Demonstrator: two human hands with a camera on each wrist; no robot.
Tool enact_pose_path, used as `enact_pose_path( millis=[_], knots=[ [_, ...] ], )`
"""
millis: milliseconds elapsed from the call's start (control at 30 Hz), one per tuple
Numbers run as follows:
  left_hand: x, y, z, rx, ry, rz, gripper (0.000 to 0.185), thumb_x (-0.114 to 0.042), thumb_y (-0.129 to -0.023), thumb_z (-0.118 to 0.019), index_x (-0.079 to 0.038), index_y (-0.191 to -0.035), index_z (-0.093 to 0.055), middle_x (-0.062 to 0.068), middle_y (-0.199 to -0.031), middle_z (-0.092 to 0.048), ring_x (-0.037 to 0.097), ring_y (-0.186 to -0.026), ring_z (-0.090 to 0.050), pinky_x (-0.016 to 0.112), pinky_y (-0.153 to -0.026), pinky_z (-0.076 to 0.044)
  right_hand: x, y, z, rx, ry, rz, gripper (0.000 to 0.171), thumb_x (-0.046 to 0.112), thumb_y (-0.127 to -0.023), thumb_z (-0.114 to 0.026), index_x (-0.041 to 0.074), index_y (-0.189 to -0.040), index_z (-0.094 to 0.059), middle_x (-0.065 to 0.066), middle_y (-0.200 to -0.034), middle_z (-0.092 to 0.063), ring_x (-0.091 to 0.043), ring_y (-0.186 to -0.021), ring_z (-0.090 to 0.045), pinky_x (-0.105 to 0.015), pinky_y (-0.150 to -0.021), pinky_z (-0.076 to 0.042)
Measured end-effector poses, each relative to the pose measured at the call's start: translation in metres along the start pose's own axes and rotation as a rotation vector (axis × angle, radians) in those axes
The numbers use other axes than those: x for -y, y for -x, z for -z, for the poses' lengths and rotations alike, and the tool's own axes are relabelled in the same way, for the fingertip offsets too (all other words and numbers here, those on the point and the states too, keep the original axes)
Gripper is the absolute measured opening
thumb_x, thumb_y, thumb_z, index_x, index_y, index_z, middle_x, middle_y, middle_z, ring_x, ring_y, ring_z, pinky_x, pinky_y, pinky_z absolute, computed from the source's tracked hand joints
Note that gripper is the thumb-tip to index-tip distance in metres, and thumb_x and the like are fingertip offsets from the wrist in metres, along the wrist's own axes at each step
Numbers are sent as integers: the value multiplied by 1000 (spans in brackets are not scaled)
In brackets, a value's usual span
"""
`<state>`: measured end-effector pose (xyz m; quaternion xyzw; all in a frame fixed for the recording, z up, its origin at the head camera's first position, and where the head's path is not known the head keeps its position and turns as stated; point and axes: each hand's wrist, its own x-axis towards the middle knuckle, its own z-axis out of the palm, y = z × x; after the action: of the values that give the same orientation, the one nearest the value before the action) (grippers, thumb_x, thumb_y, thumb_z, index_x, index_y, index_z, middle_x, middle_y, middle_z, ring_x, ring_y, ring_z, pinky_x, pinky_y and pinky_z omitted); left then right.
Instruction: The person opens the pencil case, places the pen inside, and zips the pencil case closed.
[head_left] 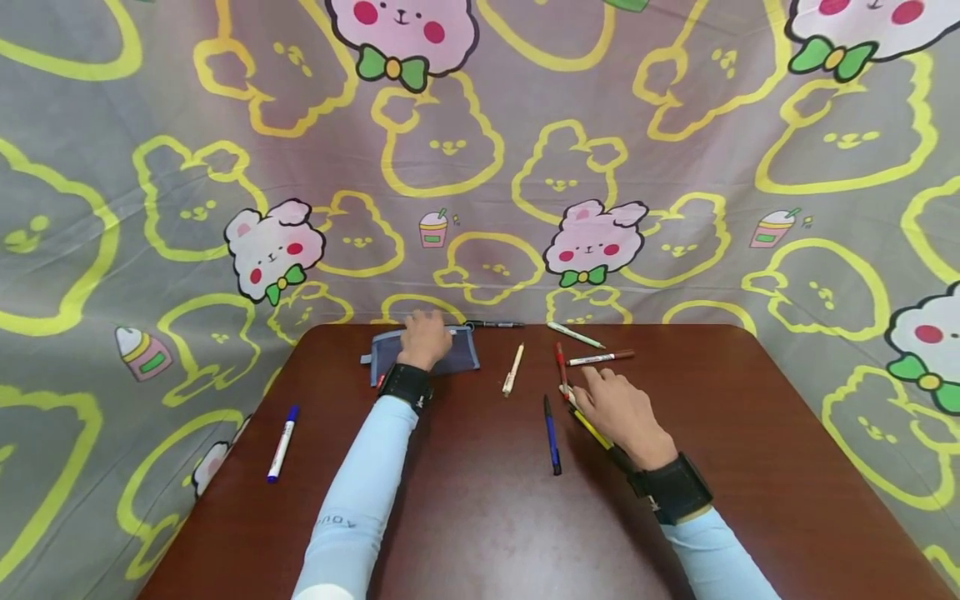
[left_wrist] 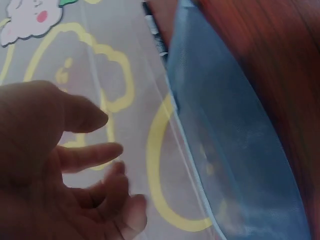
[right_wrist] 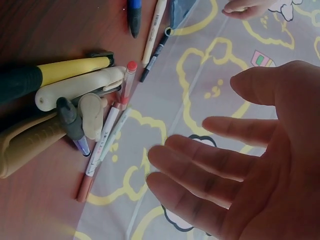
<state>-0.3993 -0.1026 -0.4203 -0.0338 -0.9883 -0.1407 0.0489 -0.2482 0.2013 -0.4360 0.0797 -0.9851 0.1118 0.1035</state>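
Note:
My left hand [head_left: 426, 340] is over a blue-grey mesh pouch [head_left: 386, 353] at the table's far edge. In the left wrist view its fingers are loosely bent and hold nothing, apart from the pouch. On the right side, my right hand [head_left: 622, 412] hovers above a group of pens, fingers spread and nothing held. Beneath and beside it lie a yellow-and-black pen [head_left: 590, 427], a red pen [head_left: 561, 367] and a brown-and-white marker [head_left: 600, 358]. The right wrist view also shows a white pen-like item [right_wrist: 80, 89] and a tan item [right_wrist: 35, 140], both mostly hidden by my hand in the head view.
A blue pen [head_left: 552, 437] and a cream pen [head_left: 513, 369] lie mid-table. Along the far edge are a black pen [head_left: 498, 324] and a pale green pen [head_left: 576, 335]. A blue-capped marker [head_left: 282, 446] lies at left. Patterned cloth [head_left: 480, 208] hangs behind the table.

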Motion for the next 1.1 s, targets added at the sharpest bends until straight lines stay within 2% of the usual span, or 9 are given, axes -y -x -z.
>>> enact_pose_path(
  millis=[100,200,300,400,500,700,867,967,1100],
  knots=[
    [5,-7,-3,-8,25,38,37,-23,-98,-44,-3,-129,-51,28,-113,-60,45,-100,-60,56,-79,-53,0,1,0,-8,-6,16,25,31,-97,-52,6,-99,-58,-8,-77,-52,-22,-62,-54,-35,-47,-40],
    [11,-15,-6,-1,7,48,34,-23,-98,-44,-3,-124,-52,24,-105,-65,42,-89,-65,54,-74,-54,0,1,-1,-14,-10,27,21,29,-97,-52,9,-91,-55,-5,-72,-48,-19,-59,-50,-33,-46,-36],
    [17,-24,-9,7,-24,41,34,-25,-98,-44,-4,-122,-54,23,-105,-66,40,-88,-65,52,-72,-55,-1,2,-2,-9,-14,25,22,29,-98,-52,8,-97,-59,-7,-75,-53,-18,-60,-50,-32,-47,-37],
    [21,-29,-10,24,-39,38,34,-26,-98,-46,-3,-122,-56,23,-106,-66,40,-88,-65,51,-73,-55,-2,3,-4,-8,-7,30,31,29,-98,-52,4,-112,-62,-14,-89,-63,-23,-65,-57,-35,-49,-44],
    [23,-33,-9,51,-39,47,37,-26,-98,-48,-2,-125,-55,25,-111,-65,41,-92,-65,52,-76,-55,-3,4,-6,-5,0,26,33,29,-97,-53,5,-118,-62,-15,-92,-65,-27,-69,-61,-39,-50,-47],
    [25,-37,-10,81,-46,61,41,-27,-97,-50,-2,-128,-56,25,-120,-63,43,-101,-64,54,-80,-55,-2,1,-10,24,-12,20,17,29,-96,-56,12,-96,-58,-2,-71,-53,-18,-59,-50,-33,-47,-37],
    [30,-40,-16,150,-50,74,43,-26,-96,-52,-4,-132,-56,22,-115,-66,36,-96,-65,50,-78,-55,0,1,-14,69,-20,29,21,30,-97,-56,14,-84,-51,0,-64,-47,-16,-52,-44,-30,-44,-31],
    [32,-44,-21,173,-60,89,40,-25,-96,-53,-4,-129,-60,18,-107,-67,31,-87,-64,45,-70,-54,1,2,-15,80,-14,30,21,30,-97,-56,14,-84,-51,0,-62,-45,-16,-49,-43,-29,-43,-30],
    [33,-49,-24,199,-35,95,29,-24,-95,-52,-4,-111,-67,13,-84,-67,24,-64,-60,35,-52,-46,1,2,-16,65,1,27,21,30,-97,-56,15,-83,-52,1,-61,-45,-16,-50,-43,-29,-43,-30]
  ],
)
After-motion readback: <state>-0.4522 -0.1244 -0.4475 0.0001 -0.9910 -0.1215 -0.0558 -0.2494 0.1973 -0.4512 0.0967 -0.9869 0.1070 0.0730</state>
